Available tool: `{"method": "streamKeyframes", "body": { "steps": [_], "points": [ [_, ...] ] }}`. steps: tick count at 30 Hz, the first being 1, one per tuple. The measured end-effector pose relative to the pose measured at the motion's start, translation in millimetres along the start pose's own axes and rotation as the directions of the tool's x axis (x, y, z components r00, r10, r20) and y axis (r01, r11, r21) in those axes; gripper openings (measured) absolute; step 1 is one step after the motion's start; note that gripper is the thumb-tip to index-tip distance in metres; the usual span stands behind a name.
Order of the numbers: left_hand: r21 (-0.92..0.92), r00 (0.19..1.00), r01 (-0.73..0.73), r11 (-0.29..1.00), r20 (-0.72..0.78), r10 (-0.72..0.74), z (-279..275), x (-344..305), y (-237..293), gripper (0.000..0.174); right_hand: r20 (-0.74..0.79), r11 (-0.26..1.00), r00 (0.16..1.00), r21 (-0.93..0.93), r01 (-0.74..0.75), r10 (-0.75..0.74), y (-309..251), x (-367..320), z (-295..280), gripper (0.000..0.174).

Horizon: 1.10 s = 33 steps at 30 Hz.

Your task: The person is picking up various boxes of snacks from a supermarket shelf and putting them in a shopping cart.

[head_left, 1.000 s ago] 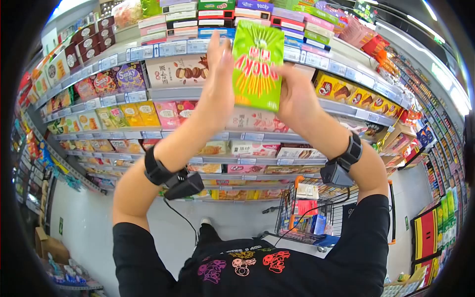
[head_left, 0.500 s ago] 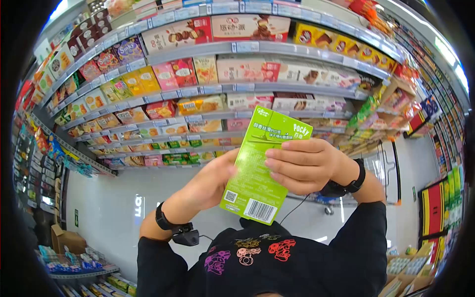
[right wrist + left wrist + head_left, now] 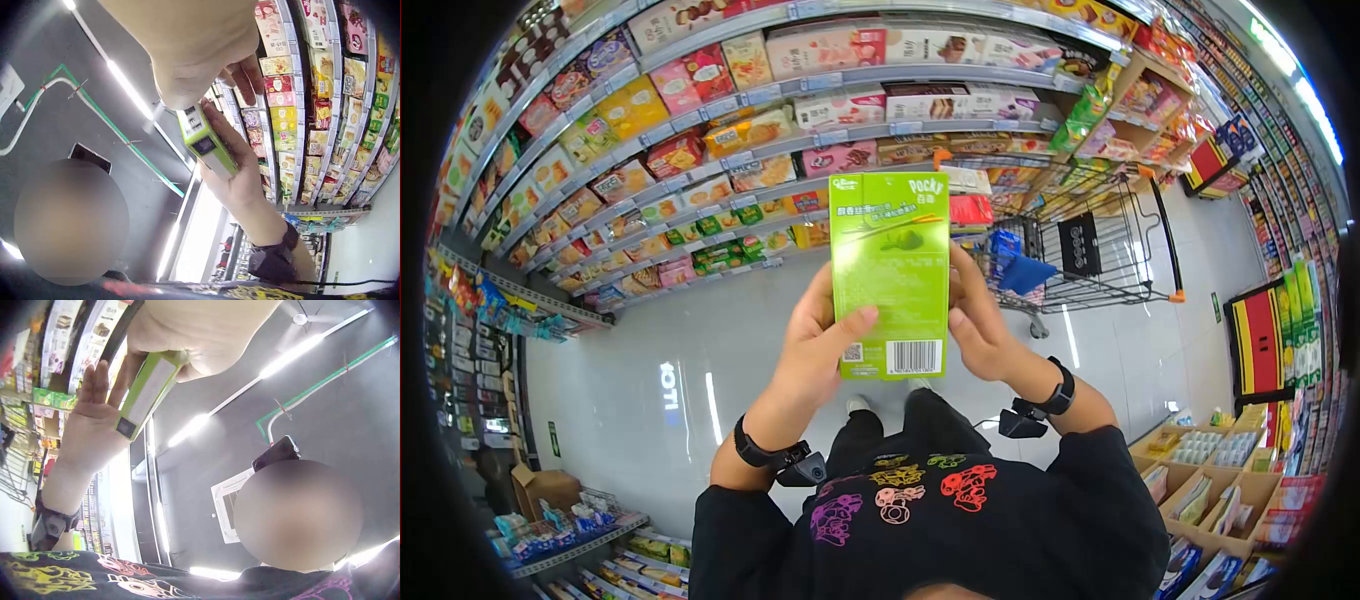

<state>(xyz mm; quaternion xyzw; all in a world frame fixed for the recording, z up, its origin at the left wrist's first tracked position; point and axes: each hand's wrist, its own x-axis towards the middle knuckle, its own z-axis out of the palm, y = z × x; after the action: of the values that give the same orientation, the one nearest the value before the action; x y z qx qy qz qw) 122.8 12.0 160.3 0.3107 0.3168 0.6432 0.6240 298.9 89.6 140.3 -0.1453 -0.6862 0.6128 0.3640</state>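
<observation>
In the head view a green Pocky box (image 3: 890,270) is upright before my chest, its back panel with barcode turned toward me. My left hand (image 3: 815,335) grips its lower left side, thumb on the printed face and fingers behind. My right hand (image 3: 983,325) is at the box's right edge, its fingers fairly straight. In the left wrist view the right hand (image 3: 94,428) shows an open palm beside the box (image 3: 147,394). The right wrist view shows the left hand (image 3: 234,165) wrapped around the box (image 3: 209,140).
Shelves of boxed snacks (image 3: 830,60) curve across the front. A wire shopping cart (image 3: 1090,270) holding several packages stands ahead to the right. Divided bins (image 3: 1200,490) are at lower right, and a low shelf (image 3: 580,545) is at lower left. Grey floor (image 3: 630,370) lies between.
The box came down from the upper shelf, turned from its front to its back, then straightened upright. The right hand moved from across its face to its right edge. The view swung, revealing more cart.
</observation>
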Motion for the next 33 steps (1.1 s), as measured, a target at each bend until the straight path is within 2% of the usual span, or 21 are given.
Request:
{"method": "streamKeyframes", "body": {
  "steps": [2,4,8,11,12,14,17,20,24,26,27,30,33],
  "points": [
    [-0.003,1.0,-0.02,1.0,-0.021,0.02,19.7,-5.2,-14.3,0.051,0.067,0.998,0.996,0.033,0.059,-0.061,2.0,-22.6,-13.3,0.069],
    [0.015,0.999,-0.04,0.999,-0.032,0.04,38.4,-4.7,-32.7,0.052,0.04,0.996,0.998,0.087,0.035,-0.039,-2.7,-42.6,-32.2,0.07],
    [0.024,1.0,0.009,1.0,0.028,-0.009,96.6,13.1,-87.3,0.054,-0.057,0.998,0.998,0.054,0.023,-0.02,-19.7,-96.5,-78.2,0.072],
    [0.084,0.989,0.075,0.994,0.119,-0.085,143.2,35.3,-147.0,0.056,-0.226,0.998,0.972,0.036,-0.058,0.065,-24.9,-160.5,-126.9,0.074],
    [0.119,0.978,0.101,0.988,0.171,-0.12,160.0,42.8,-166.7,0.056,-0.255,0.992,0.959,0.001,-0.126,0.122,-29.5,-183.1,-148.1,0.071],
    [0.167,0.941,0.137,0.976,0.287,-0.181,191.6,57.4,-207.2,0.055,-0.402,0.992,0.908,0.019,-0.122,0.119,-24.0,-225.1,-181.4,0.067],
    [0.215,0.877,0.283,0.935,0.337,-0.343,231.4,67.6,-254.4,0.052,-0.549,0.992,0.826,0.039,-0.123,0.124,-26.4,-272.3,-219.8,0.059],
    [0.294,0.777,0.402,0.867,0.392,-0.493,253.3,77.7,-290.1,0.049,-0.652,0.988,0.745,0.046,-0.146,0.14,-11.5,-309.2,-246.8,0.055],
    [0.384,0.739,0.226,0.895,0.531,-0.414,259.2,99.0,-326.8,0.048,-0.765,0.989,0.63,0.057,-0.138,0.132,1.9,-320.0,-262.0,0.051],
    [0.491,0.7,0.209,0.846,0.528,-0.48,251.8,113.6,-335.9,0.049,-0.811,0.989,0.573,0.046,-0.138,0.117,14.8,-313.7,-271.3,0.049],
    [0.54,0.683,0.197,0.818,0.523,-0.51,248.0,122.1,-340.9,0.05,-0.813,0.986,0.57,0.031,-0.163,0.12,21.8,-310.0,-279.2,0.048],
    [0.506,0.74,0.169,0.846,0.502,-0.448,235.0,151.1,-362.4,0.053,-0.819,0.973,0.564,-0.034,-0.228,0.104,47.0,-293.6,-304.4,0.047],
    [0.541,0.743,0.22,0.812,0.447,-0.499,228.0,190.5,-361.4,0.054,-0.811,0.955,0.581,-0.117,-0.271,0.066,68.0,-262.9,-335.2,0.045]
  ]
}}
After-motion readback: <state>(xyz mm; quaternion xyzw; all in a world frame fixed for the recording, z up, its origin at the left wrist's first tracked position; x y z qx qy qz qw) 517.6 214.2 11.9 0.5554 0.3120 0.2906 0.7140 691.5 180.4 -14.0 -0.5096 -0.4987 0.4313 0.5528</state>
